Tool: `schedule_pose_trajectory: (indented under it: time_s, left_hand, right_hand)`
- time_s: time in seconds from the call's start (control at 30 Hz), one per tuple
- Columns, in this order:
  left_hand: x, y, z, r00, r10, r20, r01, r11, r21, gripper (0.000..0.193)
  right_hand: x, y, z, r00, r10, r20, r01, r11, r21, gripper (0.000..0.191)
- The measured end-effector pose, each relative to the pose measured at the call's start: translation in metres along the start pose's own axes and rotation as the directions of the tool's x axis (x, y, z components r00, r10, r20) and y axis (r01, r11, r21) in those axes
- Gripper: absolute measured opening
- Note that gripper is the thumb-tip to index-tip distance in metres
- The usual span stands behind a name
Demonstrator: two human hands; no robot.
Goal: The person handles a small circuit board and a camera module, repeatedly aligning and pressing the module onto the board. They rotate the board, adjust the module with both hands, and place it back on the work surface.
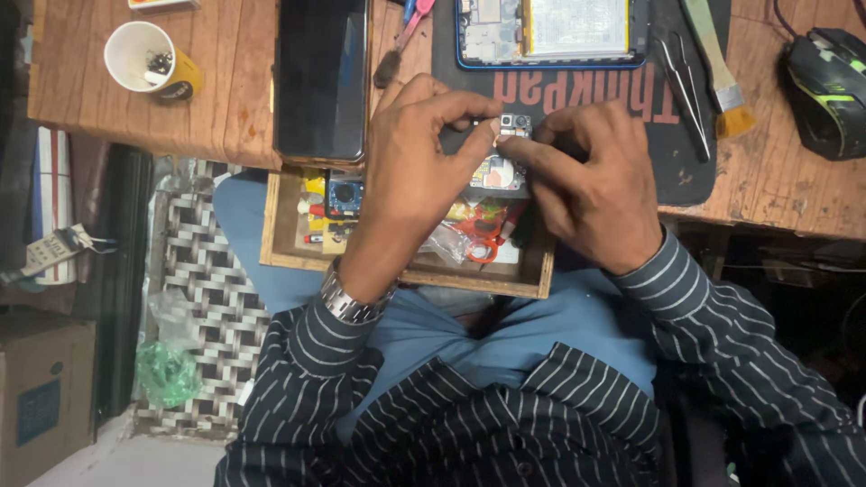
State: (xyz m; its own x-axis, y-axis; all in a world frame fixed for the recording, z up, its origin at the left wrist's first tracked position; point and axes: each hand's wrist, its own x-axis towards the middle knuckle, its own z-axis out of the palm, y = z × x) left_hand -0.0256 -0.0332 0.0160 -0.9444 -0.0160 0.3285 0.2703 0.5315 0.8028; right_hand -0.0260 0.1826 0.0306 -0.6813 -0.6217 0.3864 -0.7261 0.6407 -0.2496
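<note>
Both hands meet over the front edge of a wooden desk (225,108), working on a small phone circuit board (502,167) with a camera module at its top end. The left hand (410,171) has its fingers curled together, thumb and forefinger pinching the upper left corner of the board, and a metal wristwatch (352,302) sits at its wrist. The right hand (591,194) comes in from the other side with its fingertips closed on the board's right edge, so the board is held between the two hands just above an open wooden drawer (289,257). The drawer holds orange-handled scissors (483,236), a small blue part and other bits too cluttered to name. On the desk beyond the hands lies a dark mat (672,171), and on it an opened phone (550,34) with its battery and insides showing, tweezers (683,83) just to its right, and a flat paintbrush (717,68) beside those. A dark phone screen (322,79) lies face up to the left of the mat, a paper cup (149,59) with small parts inside stands further left, and a black computer mouse (830,86) rests at the far right
</note>
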Motion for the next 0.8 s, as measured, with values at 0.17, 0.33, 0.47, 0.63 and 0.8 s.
schedule_pose_trajectory:
  time_s: [0.17, 0.33, 0.47, 0.63, 0.8]
  left_hand:
    - [-0.001, 0.001, 0.000, 1.000, -0.023, 0.007, 0.023, 0.999, -0.041, 0.015]
    - [0.000, 0.001, -0.001, 0.999, 0.035, -0.013, -0.035, 0.999, 0.022, 0.015]
    - [0.000, 0.002, -0.002, 0.999, 0.035, -0.011, -0.035, 0.999, 0.024, 0.013]
    - [0.000, 0.003, -0.003, 0.999, 0.033, -0.004, -0.032, 0.999, 0.024, 0.013]
    - [-0.001, 0.001, -0.002, 0.999, 0.044, -0.015, -0.044, 0.999, 0.008, 0.013]
  right_hand:
    - [0.000, -0.002, 0.001, 1.000, -0.029, 0.009, 0.029, 0.997, -0.076, 0.044]
    - [-0.001, 0.002, 0.000, 0.999, 0.041, -0.020, -0.039, 0.996, 0.075, 0.044]
    - [-0.002, 0.001, 0.002, 0.998, 0.060, -0.024, -0.058, 0.996, 0.075, 0.041]
    - [0.001, -0.002, -0.001, 1.000, 0.016, 0.015, -0.015, 0.999, -0.052, 0.045]
    - [0.003, -0.010, -0.010, 0.994, -0.064, 0.084, 0.087, 0.948, -0.307, 0.052]
